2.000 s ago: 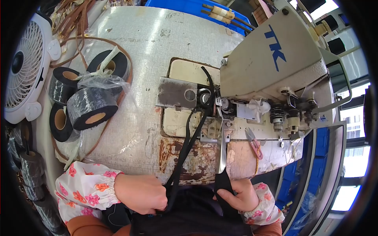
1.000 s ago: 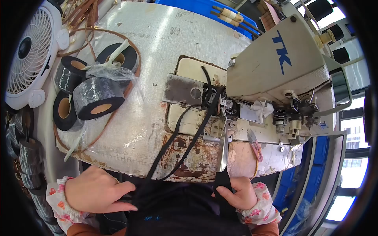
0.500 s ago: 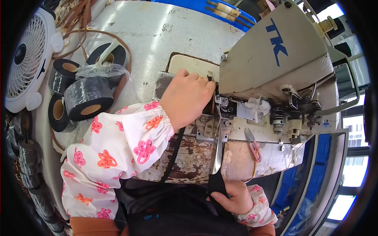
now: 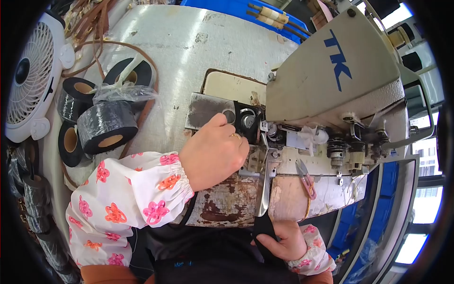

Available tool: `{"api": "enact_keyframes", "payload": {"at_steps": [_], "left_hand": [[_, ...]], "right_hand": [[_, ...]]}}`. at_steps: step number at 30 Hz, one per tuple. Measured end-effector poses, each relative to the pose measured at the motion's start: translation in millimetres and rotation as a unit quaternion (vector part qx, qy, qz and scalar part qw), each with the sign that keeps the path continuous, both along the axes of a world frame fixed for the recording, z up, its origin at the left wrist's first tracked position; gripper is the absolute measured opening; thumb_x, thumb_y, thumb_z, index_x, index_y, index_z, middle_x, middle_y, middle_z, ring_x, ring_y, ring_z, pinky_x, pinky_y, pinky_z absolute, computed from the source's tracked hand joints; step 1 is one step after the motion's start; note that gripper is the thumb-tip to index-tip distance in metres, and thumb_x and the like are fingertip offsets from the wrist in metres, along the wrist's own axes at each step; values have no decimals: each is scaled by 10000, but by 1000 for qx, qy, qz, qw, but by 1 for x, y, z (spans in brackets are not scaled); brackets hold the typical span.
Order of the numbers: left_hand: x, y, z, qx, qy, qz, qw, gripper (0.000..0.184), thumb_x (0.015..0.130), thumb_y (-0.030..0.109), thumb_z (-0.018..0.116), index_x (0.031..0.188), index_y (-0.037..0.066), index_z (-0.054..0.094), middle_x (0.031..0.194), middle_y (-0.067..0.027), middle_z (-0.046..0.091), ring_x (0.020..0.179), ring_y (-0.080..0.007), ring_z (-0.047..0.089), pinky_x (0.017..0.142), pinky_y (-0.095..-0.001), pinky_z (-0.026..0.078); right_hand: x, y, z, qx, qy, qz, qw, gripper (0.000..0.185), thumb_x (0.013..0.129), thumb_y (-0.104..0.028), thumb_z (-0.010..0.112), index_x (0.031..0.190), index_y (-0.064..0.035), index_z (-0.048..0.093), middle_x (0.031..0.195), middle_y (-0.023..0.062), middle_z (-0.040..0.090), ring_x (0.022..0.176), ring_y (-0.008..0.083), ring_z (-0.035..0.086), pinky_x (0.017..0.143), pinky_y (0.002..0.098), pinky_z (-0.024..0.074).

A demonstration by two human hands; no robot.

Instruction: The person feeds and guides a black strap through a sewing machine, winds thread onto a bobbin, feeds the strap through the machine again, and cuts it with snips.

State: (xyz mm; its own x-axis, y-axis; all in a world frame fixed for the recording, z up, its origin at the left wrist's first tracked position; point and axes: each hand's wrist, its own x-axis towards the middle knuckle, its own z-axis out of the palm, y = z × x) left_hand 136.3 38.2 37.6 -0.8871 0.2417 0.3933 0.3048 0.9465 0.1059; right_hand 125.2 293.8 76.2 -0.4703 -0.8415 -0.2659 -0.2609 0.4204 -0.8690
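Note:
My left hand (image 4: pixel 215 151) is over the left part of the sewing machine bed, just below a steel plate (image 4: pixel 208 111) and a round metal part. Its fingers are curled, and what lies under them is hidden. Part of a black strip (image 4: pixel 190 210) shows below my left wrist at the table's front edge. My right hand (image 4: pixel 283 240) pinches a wide black band (image 4: pixel 265 227) between thumb and fingers. That band runs up into a shiny metal folder (image 4: pixel 264 191) in front of the sewing machine (image 4: pixel 336 71).
Pink-handled snips (image 4: pixel 306 179) lie right of the folder. Rolls of black tape (image 4: pixel 108 128) partly wrapped in plastic stand on the table (image 4: pixel 165 57) at left, near a white fan (image 4: pixel 35 78). Behind the table is a blue bin (image 4: pixel 217 8).
My left hand went from the front edge up to the machine, then moved slightly back toward me. The long black strips over the bed are mostly out of sight. My right hand stays on the band.

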Motion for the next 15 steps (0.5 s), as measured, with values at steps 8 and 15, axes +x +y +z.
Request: {"api": "enact_keyframes", "payload": {"at_steps": [8,15], "left_hand": [[21,4,3,13,-13,-8,1000,208,646,97,589,827,-2,614,572,1,518,611,-134,515,648,-270,380],[38,5,5,30,-9,-18,999,96,642,136,579,646,40,574,533,-12,519,584,-136,524,644,-272,358]], "right_hand": [[-3,-6,3,0,-21,0,1000,94,805,-89,652,744,-18,649,605,91,615,490,216,581,461,302,435],[-3,-4,2,5,-8,6,1000,110,803,-86,653,717,-19,644,584,89,609,470,220,572,448,306,425]]}}
